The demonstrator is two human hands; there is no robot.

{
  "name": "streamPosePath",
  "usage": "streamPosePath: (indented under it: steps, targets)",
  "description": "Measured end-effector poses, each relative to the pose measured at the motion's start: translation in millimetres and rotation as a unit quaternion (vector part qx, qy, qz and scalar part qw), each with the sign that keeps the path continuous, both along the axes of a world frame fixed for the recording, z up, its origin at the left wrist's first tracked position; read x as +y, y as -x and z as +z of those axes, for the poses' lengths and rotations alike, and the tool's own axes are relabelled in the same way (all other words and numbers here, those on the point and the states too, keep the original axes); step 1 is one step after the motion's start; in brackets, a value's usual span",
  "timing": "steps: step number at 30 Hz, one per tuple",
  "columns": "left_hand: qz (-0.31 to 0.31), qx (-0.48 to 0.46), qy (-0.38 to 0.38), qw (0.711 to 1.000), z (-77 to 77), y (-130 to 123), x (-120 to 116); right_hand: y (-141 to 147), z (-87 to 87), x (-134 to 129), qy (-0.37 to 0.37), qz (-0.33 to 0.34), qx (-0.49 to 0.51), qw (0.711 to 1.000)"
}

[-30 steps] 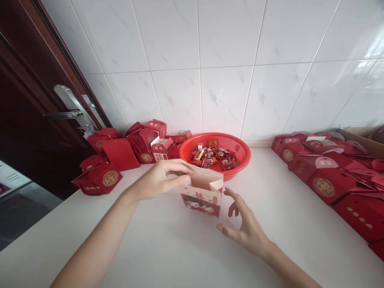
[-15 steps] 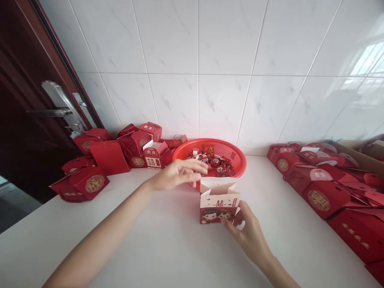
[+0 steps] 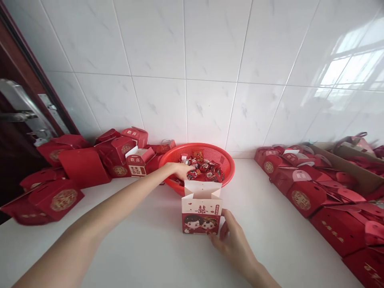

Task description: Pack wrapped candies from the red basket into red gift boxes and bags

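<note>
An open-topped candy box (image 3: 200, 224) in red and white, printed with two cartoon figures, stands upright on the white table. My right hand (image 3: 235, 242) grips its lower right edge, thumb at the front and fingers around the side. Behind the box is a red plastic basket (image 3: 229, 176) of wrapped candies (image 3: 211, 171). Reaching over the rim from the left, my left hand (image 3: 181, 170) touches the candies, and its fingertips are partly hidden among them. Whether it holds any candy I cannot tell.
Several folded red gift boxes (image 3: 117, 154) crowd the left side by a dark door (image 3: 18, 120). More red boxes (image 3: 303, 198) run in rows down the right side, beside a cardboard carton (image 3: 345, 160). A tiled wall (image 3: 210, 108) closes off the back.
My left hand has gone from above the basket's near rim down into the candies. My right hand stays at the candy box. The whole view has shifted to the right.
</note>
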State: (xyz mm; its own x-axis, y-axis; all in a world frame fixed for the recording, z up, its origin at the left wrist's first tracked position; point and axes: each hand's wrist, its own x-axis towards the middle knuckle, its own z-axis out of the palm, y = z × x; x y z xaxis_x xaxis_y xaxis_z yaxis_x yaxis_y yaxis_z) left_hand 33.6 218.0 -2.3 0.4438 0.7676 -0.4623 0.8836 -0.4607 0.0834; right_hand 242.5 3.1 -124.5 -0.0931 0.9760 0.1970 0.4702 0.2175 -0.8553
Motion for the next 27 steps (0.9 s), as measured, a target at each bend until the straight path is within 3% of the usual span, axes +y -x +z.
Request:
streamPosePath:
  steps: [5, 11, 16, 19, 22, 27]
  targets:
    - [0.009, 0.0, -0.003, 1.0, -6.4, -15.3, 16.4, 0.8, 3.2, -0.4, 0.025, 0.006, 0.012, 1.0]
    - [-0.027, -0.049, -0.088, 0.995, -18.8, -24.3, 28.3, 1.2, 7.2, 1.3, 0.053, 0.011, 0.01, 0.998]
    - [-0.084, -0.079, -0.037, 0.993, -23.5, -25.9, 29.5, 1.3, 7.9, 0.5, 0.048, 0.021, -0.002, 0.999]
    - [-0.059, -0.094, -0.04, 0.993, -20.6, -22.9, 28.1, -0.4, 8.8, 0.5, 0.036, 0.032, -0.002, 0.999]
    - [-0.029, -0.159, -0.101, 0.982, -15.1, -18.7, 24.9, -4.1, 10.0, 2.0, 0.018, 0.04, 0.018, 0.999]
    - [0.021, -0.286, -0.171, 0.942, -4.2, -19.5, 18.4, -13.3, 15.0, 7.0, -0.042, -0.048, 0.041, 0.997]
